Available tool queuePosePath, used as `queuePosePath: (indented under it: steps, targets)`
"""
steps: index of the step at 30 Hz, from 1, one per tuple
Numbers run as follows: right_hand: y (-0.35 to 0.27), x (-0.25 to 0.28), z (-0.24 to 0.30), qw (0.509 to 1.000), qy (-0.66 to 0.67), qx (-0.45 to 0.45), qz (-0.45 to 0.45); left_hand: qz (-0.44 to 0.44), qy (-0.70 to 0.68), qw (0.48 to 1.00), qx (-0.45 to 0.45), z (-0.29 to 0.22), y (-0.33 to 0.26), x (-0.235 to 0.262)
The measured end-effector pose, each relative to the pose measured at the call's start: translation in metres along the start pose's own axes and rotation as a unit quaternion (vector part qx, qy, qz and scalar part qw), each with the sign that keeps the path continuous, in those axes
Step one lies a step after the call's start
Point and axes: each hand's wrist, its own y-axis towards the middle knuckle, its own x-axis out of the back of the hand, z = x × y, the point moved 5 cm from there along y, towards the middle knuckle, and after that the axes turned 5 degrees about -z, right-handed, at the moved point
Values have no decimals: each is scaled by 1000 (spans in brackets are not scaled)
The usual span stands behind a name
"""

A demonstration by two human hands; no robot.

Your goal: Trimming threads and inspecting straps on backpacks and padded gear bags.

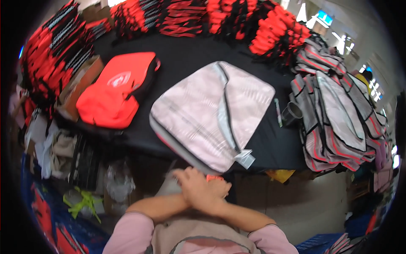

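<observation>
My forearms cross at the table's near edge. My right hand [192, 182] lies on top, over my left wrist, with its fingers apart and nothing seen in them. Partly covered, my left hand [223, 189] is curled closed beside a small orange-red piece [214, 178]; whether it grips that piece is hard to see. Just beyond both hands lies a pale grey-pink patterned bag panel [190, 110], flat, with a black-edged diagonal zip opening and a white tag [245, 158] at its near corner.
A bright red backpack [112, 91] lies left on the black-covered table [182, 53], beside a cardboard box [80, 84]. Red and black strap bundles [182, 19] line the back. To the right are a dark cup [292, 113], a pen [278, 112] and stacked grey bag panels [334, 114].
</observation>
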Motion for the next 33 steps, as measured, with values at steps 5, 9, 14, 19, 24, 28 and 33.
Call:
queuePosePath:
  steps: [5,9,14,19,24,28,33]
  targets:
    - [16,-5,-7,996,68,-47,-16,-193,97,976,16,74,-2,-57]
    - [24,24,-21,989,4,11,-149,-383,-89,918,-48,30,-58,12]
    - [42,78,-51,985,-32,-27,-170,-171,-238,946,137,40,-107,91]
    - [37,54,-58,995,-83,8,-56,-302,-527,748,268,97,-129,82]
    - [32,50,-67,999,-20,-35,-32,-382,-611,661,210,100,-124,96]
    - [34,64,-59,994,64,-67,-59,-425,-624,630,184,104,-107,115]
    - [47,80,-43,994,50,-64,-67,-518,-534,661,97,113,-96,119]
